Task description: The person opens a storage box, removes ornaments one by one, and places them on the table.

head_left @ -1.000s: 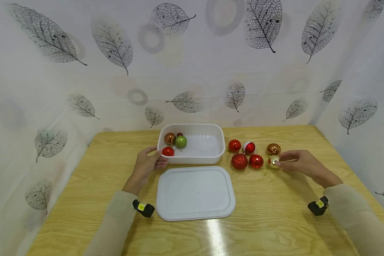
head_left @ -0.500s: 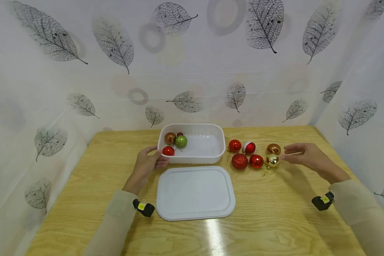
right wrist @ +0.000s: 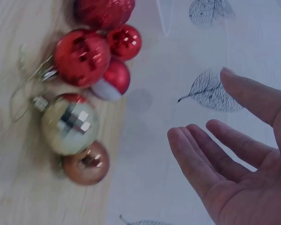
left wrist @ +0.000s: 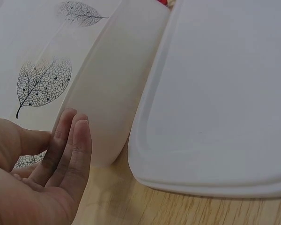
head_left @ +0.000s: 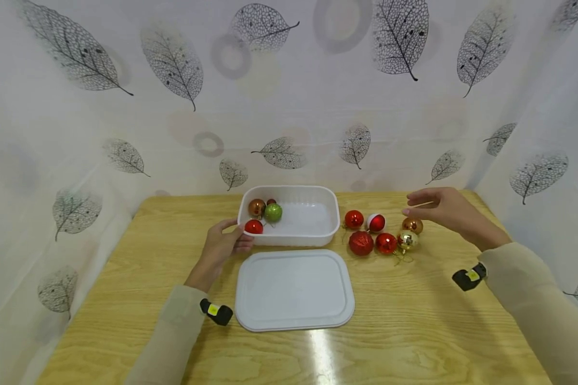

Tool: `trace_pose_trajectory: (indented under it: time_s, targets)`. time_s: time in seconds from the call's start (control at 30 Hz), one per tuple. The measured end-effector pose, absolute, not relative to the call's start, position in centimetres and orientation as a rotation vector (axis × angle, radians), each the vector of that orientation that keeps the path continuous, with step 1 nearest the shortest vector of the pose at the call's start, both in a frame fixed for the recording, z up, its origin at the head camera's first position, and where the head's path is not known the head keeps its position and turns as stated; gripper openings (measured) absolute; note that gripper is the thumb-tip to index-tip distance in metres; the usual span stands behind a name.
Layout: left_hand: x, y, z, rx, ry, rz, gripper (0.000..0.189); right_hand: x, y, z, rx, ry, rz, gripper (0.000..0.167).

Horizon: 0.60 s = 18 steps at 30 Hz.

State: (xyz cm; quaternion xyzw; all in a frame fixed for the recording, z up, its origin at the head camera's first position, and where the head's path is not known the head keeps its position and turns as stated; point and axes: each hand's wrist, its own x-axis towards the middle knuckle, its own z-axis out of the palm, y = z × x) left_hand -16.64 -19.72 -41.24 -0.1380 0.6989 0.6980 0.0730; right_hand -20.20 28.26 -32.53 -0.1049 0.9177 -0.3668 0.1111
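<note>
There's room right of the lid (head_left: 295,291) — ornaments (head_left: 386,243) beyond, seemingly touching, obstruct.

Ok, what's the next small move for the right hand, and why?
Probably lower the right hand to the copper ball by the gold ball: the hand hangs open and empty nearby, while the left hand holds the white container, which has room.
</note>
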Motion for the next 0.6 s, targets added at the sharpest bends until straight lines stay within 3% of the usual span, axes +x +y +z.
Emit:
trace_pose_trajectory:
  time_s: [0.3, 0.6]
  targets:
    - [-16.7, -19.8, -41.3, -0.433, 2.087, 2.103, 0.049, -21.9, 22.7, -31.8, -0.437, 2.617, -1.167, 0.060]
    - [-16.8, -19.8, -41.5, -0.434, 2.087, 2.099, 0.051, -23.8, 17.0, -33.4, -0.504, 2.543, -1.228, 0.055]
